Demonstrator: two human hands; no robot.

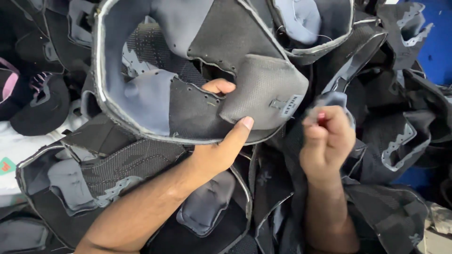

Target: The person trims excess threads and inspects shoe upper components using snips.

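My left hand (pixel 221 146) grips a black and grey shoe upper (pixel 197 61) by its lower edge, thumb on the black mesh tongue and fingers inside the opening. The upper is held up in front of me with its grey lining showing. My right hand (pixel 327 141) is closed in a fist just to the right of the tongue, with a small red thing (pixel 321 117) pinched between its fingers. What the red thing is cannot be told.
A deep pile of similar black and grey shoe uppers (pixel 127 169) fills the view beneath and around both hands. A blue surface (pixel 435 42) shows at the upper right. White material (pixel 19 146) lies at the left edge.
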